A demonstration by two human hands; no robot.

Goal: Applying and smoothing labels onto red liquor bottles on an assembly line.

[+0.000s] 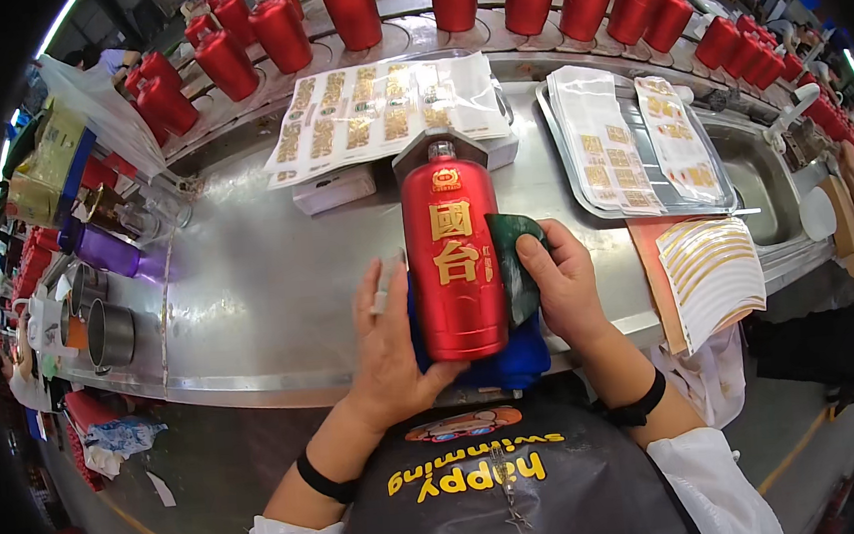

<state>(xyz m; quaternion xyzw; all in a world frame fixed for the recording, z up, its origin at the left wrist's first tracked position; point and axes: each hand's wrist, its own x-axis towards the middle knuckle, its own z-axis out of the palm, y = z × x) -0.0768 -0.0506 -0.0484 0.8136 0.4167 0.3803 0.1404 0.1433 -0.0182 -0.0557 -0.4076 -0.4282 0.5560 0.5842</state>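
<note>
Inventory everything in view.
held bottle: one, red, centre
small cloth: one, green, bottle's right
larger cloth: one, blue, behind bottle
other bottles: many, red, far conveyor
table: one, silvery, centre
label sheets: several, white and gold, far side and right
tray: one, silvery, right
sink: one, metallic, right
pots: at least two, grey, left
container: one, purple, left
apron: one, dark, bottom
wristbands: two, black, wrists
left hand: one, bare, bottle's left
right hand: one, bare, on small cloth

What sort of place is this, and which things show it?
Probably a bottle factory: red bottles stand along a conveyor, and sheets of gold labels are set out at a steel workbench.
</note>
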